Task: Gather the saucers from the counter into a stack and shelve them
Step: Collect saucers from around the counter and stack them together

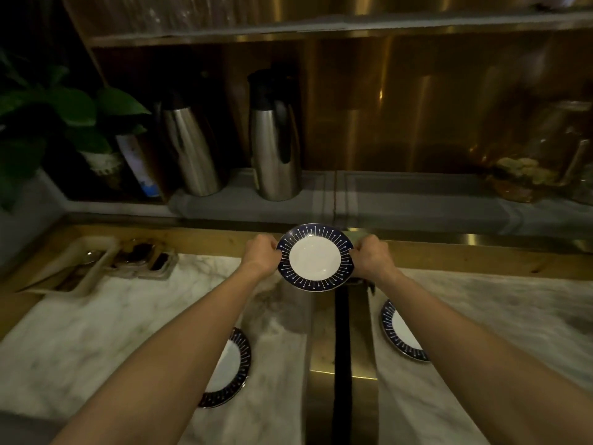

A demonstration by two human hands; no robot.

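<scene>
A saucer (315, 257) with a white centre and a dark blue patterned rim is held up above the counter's far edge. My left hand (261, 254) grips its left rim and my right hand (372, 256) grips its right rim. Two more saucers of the same pattern lie on the marble counter: one (229, 369) partly under my left forearm, the other (398, 330) partly under my right forearm. The grey shelf (401, 200) runs behind the counter.
Two steel thermos jugs (189, 149) (276, 139) stand on the shelf's left part. A leafy plant (64, 123) is at far left, a glass jar (539, 155) at far right. A tray with cutlery (73, 264) sits at the counter's back left. A brass strip (341, 364) divides the marble.
</scene>
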